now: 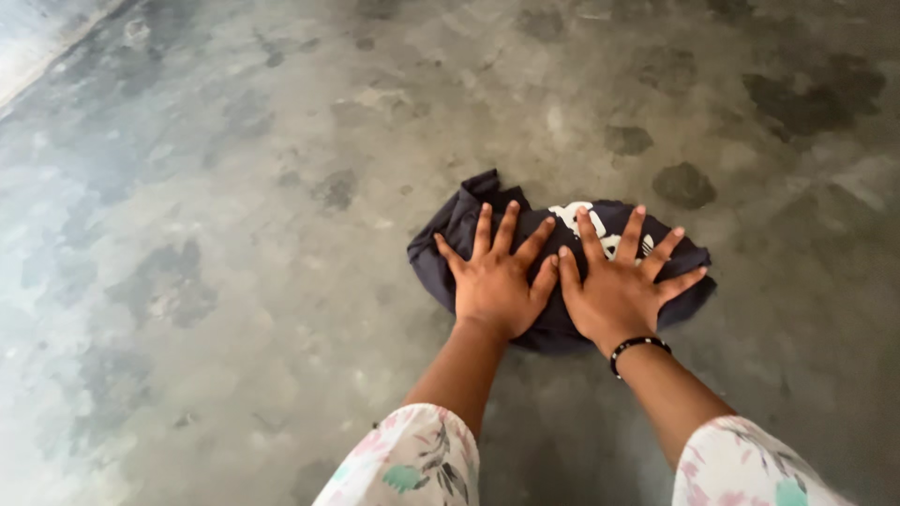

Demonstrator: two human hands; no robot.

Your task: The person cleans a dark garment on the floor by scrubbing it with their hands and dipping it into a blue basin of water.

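Observation:
A dark navy cloth (459,220) with a white print lies crumpled on a grey concrete floor (234,234). My left hand (497,281) presses flat on its left part, fingers spread wide. My right hand (619,290) lies flat beside it on the right part, fingers also spread, thumbs of both hands nearly touching. A black band circles my right wrist. Both palms rest on top of the cloth; neither hand grips it. Floral white sleeves cover my upper forearms at the bottom edge.
The concrete floor is mottled with dark damp-looking patches (684,185) around the cloth. A pale raised edge (37,47) runs along the top left corner.

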